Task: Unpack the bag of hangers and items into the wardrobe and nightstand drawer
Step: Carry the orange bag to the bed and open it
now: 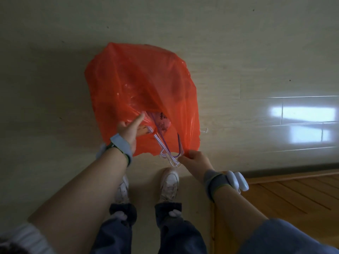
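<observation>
**Both hands at the mouth of the orange bag on the floor**

The left hand [128, 131], a pale blue band [122, 145] on its wrist, reaches into the left side of the bag's opening. One digit lies straight along the plastic. The other fingers are hidden inside, so I cannot tell whether its grip is closed on anything.

The orange bag [139, 79] lies on the pale floor [55, 70], just ahead of two white shoes [169, 182], with its mouth towards the person. A pink packet [162, 121] shows inside the opening. A bunch of thin purple and white hangers [165, 150] pokes out of the mouth, their ends resting on the floor between the hands.

The right hand [196, 162] has its grip pinched together on the bag's lower right edge, just beside the hanger ends. A slatted wooden surface [284, 195] sits at the far right.
</observation>
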The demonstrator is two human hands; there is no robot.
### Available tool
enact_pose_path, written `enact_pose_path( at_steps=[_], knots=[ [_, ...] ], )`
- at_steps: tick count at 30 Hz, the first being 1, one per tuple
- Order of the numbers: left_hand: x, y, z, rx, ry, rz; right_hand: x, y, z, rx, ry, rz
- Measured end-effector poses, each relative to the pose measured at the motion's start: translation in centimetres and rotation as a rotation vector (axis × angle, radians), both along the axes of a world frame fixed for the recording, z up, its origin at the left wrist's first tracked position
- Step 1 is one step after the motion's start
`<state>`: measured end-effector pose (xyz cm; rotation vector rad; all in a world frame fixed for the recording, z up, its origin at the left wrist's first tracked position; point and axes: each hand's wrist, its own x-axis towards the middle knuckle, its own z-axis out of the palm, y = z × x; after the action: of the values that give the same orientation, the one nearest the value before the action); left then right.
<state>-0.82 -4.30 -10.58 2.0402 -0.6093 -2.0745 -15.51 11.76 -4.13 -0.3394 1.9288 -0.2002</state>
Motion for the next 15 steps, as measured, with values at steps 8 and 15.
enact_pose_path(
  at_steps=[8,15],
  knots=[
    [-2.3,-1.0,4.3,0.106,0.251,0.023,-0.2,1.8,-0.2,-0.056,0.023,-0.177],
    [3.0,1.2,9.0,0.004,-0.09,-0.167,-1.3,-0.8,4.1,-0.019,-0.001,-0.166]
  ],
)
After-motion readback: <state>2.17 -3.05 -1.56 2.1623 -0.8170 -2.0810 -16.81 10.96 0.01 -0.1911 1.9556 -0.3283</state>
